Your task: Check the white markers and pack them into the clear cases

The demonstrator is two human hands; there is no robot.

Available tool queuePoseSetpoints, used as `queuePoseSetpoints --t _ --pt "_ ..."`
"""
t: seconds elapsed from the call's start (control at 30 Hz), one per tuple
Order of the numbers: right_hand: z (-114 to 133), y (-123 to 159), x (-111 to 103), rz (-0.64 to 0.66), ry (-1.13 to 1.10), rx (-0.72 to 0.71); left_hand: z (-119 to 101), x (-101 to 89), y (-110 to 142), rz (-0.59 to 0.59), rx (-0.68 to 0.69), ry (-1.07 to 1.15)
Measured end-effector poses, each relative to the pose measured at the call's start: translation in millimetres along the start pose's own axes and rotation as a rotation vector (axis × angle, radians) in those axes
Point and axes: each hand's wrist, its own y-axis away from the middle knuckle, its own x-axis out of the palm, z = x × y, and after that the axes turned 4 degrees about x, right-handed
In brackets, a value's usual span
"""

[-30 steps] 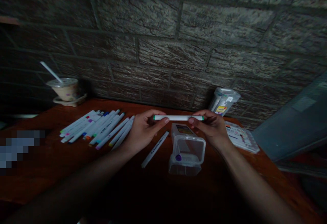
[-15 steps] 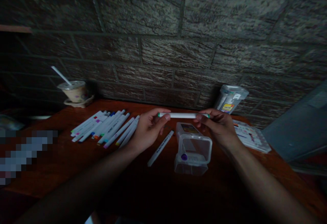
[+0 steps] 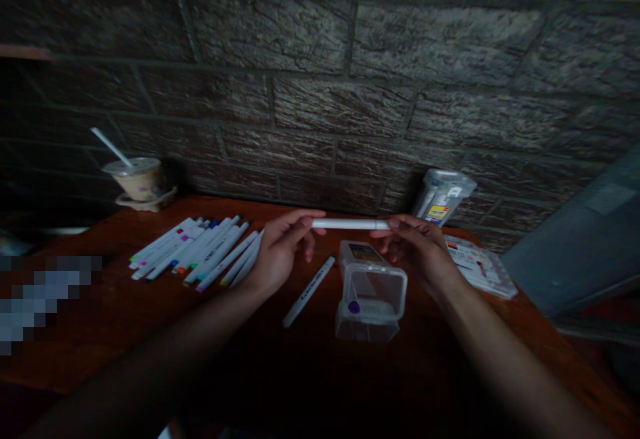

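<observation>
A white marker (image 3: 345,224) is held level above the table, one end in each hand. My left hand (image 3: 283,249) pinches its left end between thumb and fingers. At the other end, my right hand (image 3: 417,242) is closed on the marker in the same way; the fingers cover both tips. Below them a single white marker (image 3: 309,292) lies slantwise on the table. Beside it lies a clear plastic case (image 3: 373,292) with its open end facing me and a purple-ended item inside. Several white markers (image 3: 215,249) with coloured ends are spread left of my left hand.
A lidded cup (image 3: 140,179) with a straw stands on a holder at the back left. An upright clear container (image 3: 445,195) and a flat printed pack (image 3: 480,265) are at the right. A brick wall (image 3: 310,105) closes off the back of the wooden table (image 3: 115,319).
Green showed at both marker ends before; now my fingers hide the ends. The hands and marker have shifted slightly, and the whole view has moved a little.
</observation>
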Motion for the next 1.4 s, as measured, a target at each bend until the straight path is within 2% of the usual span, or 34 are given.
queuePoseSetpoints --t 0.7,0.83,1.03,1.4 --pt "1.0 -2.0 -1.4 0.057 -0.130 0.082 -3.9 1.5 -1.1 -0.059 -0.069 0.162" --pt "0.9 -2.2 -1.1 0.033 -0.111 0.078 -0.4 1.3 -1.4 -0.054 -0.037 0.109" --pt "-1.7 -2.9 -2.9 0.025 -0.044 -0.003 3.4 2.6 -0.9 -0.041 0.025 -0.058" --pt "-2.7 -2.9 -0.2 -0.032 0.075 -0.056 4.1 3.7 1.1 -0.018 0.011 -0.203"
